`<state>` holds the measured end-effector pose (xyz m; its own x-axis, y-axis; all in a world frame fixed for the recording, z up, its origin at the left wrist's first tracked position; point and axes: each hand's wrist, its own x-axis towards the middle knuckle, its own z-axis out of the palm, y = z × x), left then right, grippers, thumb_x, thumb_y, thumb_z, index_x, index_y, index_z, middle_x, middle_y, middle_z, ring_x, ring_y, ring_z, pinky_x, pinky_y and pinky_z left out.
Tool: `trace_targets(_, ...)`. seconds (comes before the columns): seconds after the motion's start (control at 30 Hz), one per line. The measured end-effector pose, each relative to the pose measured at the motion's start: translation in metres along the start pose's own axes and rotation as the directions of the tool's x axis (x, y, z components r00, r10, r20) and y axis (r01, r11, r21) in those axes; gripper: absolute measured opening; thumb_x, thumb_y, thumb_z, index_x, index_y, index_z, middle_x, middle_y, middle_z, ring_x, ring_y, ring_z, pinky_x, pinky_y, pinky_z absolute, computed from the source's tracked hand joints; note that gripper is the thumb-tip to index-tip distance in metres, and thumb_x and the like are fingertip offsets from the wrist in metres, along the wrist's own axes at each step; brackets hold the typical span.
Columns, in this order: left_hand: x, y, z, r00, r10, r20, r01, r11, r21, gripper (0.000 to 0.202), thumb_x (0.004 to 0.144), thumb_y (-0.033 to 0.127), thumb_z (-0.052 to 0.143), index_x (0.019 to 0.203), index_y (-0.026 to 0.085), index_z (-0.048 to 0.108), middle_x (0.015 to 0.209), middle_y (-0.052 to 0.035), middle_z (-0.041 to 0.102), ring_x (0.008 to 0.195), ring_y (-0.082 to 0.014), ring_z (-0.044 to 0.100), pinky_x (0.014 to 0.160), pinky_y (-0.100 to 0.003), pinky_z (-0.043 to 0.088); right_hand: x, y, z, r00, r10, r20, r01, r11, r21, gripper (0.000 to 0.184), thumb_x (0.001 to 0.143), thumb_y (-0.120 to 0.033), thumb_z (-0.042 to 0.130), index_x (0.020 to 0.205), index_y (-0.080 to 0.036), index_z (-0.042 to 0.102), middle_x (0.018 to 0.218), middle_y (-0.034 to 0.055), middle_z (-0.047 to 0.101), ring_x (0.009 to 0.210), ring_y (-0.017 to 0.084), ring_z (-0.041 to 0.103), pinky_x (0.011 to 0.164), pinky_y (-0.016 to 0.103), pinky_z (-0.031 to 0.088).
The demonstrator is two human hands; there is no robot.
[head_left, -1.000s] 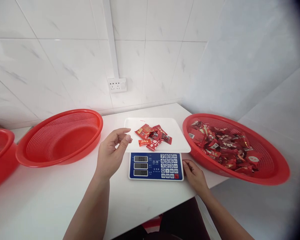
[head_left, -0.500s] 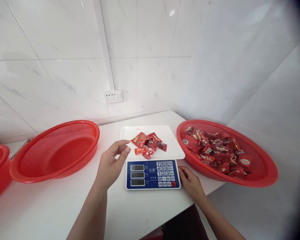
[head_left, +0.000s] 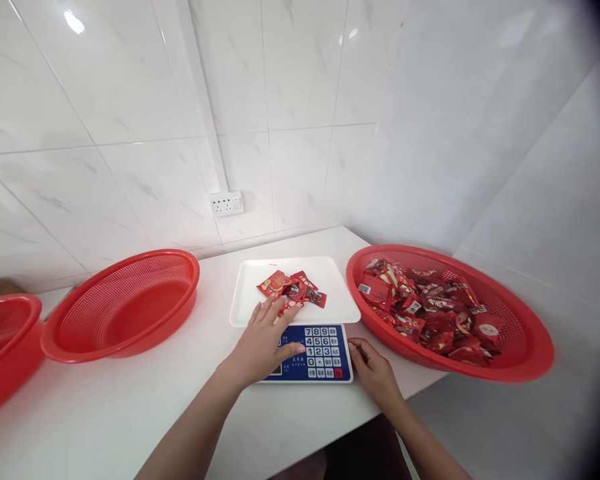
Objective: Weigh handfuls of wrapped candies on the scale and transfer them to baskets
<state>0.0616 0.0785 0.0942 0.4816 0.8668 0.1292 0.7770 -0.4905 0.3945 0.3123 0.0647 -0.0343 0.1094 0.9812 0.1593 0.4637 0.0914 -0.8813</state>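
Observation:
Several red candy packets (head_left: 309,291) lie in a small pile on the white pan of a digital scale (head_left: 247,287). My left hand (head_left: 266,340) is open with its fingers spread, palm down over the scale's blue keypad panel (head_left: 325,353). Its fingertips reach the near packets and cover part of them; whether they touch cannot be told. Most of the scale's display is hidden beneath this hand. Beside the panel's right edge, my right hand (head_left: 377,373) rests with curled, closed fingers and nothing visible in them.
A red plastic basket (head_left: 527,347) heaped with red packets stands at the right. To the left is another red basket (head_left: 125,327) with a bare bottom, and part of a third basket (head_left: 10,360). Behind the white table (head_left: 180,400), a tiled wall carries a power socket (head_left: 227,204).
My left hand has moved right and spread open over the scale panel, covering the display and the near packets. The right hand stays beside the scale. The view has shifted slightly.

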Motion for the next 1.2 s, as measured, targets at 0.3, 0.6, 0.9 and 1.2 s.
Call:
trace_targets(0.3, -0.002, -0.002, 0.005, 0.988, 0.015, -0.153, -0.011, 1.0, 0.028, 0.033, 0.092, 0.044, 0.034, 0.098, 0.021, 0.057, 0.105, -0.0053, 0.064, 0.105, -0.0187, 0.056, 0.101, -0.041, 0.037, -0.002, 0.0, -0.003, 1.0, 0.005, 0.013, -0.005, 1.0, 0.023, 0.039, 0.084, -0.053, 0.043, 0.09, -0.019, 0.062, 0.088, 0.007, 0.071, 0.077, 0.022, 0.066, 0.069, 0.031, 0.051)
trace_targets(0.6, 0.031, 0.003, 0.016, 0.952, -0.197, -0.235, 0.228, 0.967, 0.114, 0.039, 0.085, 0.05, 0.046, 0.109, 0.021, 0.053, 0.111, -0.0086, 0.058, 0.105, -0.0272, 0.052, 0.081, -0.041, 0.047, -0.002, 0.0, -0.002, 0.999, 0.028, 0.024, -0.029, 0.997, 0.066, 0.04, 0.082, -0.053, 0.044, 0.09, -0.019, 0.063, 0.087, 0.0079, 0.07, 0.078, 0.022, 0.065, 0.067, 0.03, 0.051)
trace_targets(0.9, 0.042, 0.005, 0.006, 0.957, -0.263, -0.123, 0.28, 0.949, 0.144, 0.024, 0.081, 0.039, 0.052, 0.1, 0.024, 0.055, 0.112, -0.0072, 0.056, 0.104, -0.0262, 0.051, 0.079, -0.038, 0.045, -0.003, 0.001, -0.003, 1.0, -0.008, 0.009, 0.007, 0.996, 0.094, 0.035, 0.083, -0.05, 0.047, 0.089, -0.02, 0.064, 0.081, 0.0058, 0.07, 0.076, 0.021, 0.065, 0.064, 0.028, 0.05)
trace_targets(1.2, 0.041, -0.007, -0.001, 0.948, -0.307, -0.08, 0.31, 0.95, 0.034, 0.024, 0.076, 0.039, 0.056, 0.092, 0.023, 0.049, 0.089, -0.0042, 0.059, 0.084, -0.0224, 0.058, 0.064, -0.031, 0.044, -0.003, -0.002, -0.003, 1.0, 0.022, 0.023, -0.024, 0.992, 0.12, 0.039, 0.081, -0.054, 0.047, 0.087, -0.02, 0.064, 0.08, 0.0064, 0.07, 0.077, 0.022, 0.065, 0.063, 0.028, 0.051)
